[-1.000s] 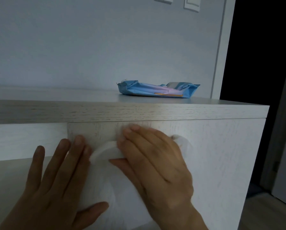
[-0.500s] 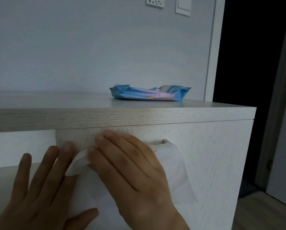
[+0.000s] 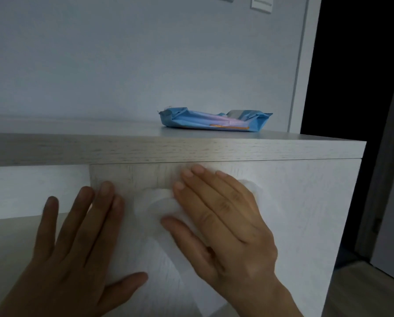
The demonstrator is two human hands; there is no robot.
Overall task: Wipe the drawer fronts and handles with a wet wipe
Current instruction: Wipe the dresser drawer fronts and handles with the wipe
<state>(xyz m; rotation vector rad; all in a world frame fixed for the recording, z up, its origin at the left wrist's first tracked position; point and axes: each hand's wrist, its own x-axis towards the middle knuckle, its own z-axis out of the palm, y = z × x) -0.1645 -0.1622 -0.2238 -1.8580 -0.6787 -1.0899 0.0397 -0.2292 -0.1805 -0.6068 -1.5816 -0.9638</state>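
A pale wood-grain drawer front (image 3: 305,213) fills the lower middle, under the cabinet's top edge. My right hand (image 3: 223,220) lies flat on it with straight fingers, pressing a white wet wipe (image 3: 154,207) against the upper part of the front. The wipe bulges out left of the thumb and shows again past the little finger. My left hand (image 3: 74,245) rests flat beside it, fingers spread, its fingertips near the drawer's left edge. No handle is visible.
A blue wet-wipe pack (image 3: 214,121) lies on the cabinet top (image 3: 100,130) toward the back right. A grey wall rises behind, with switch plates (image 3: 261,3) at the top. A dark doorway (image 3: 356,65) opens on the right, with wooden floor (image 3: 360,296) below.
My right hand has slid the wipe to the right along the top of the drawer front, after moving left half a second ago. My left hand stays flat beside it.
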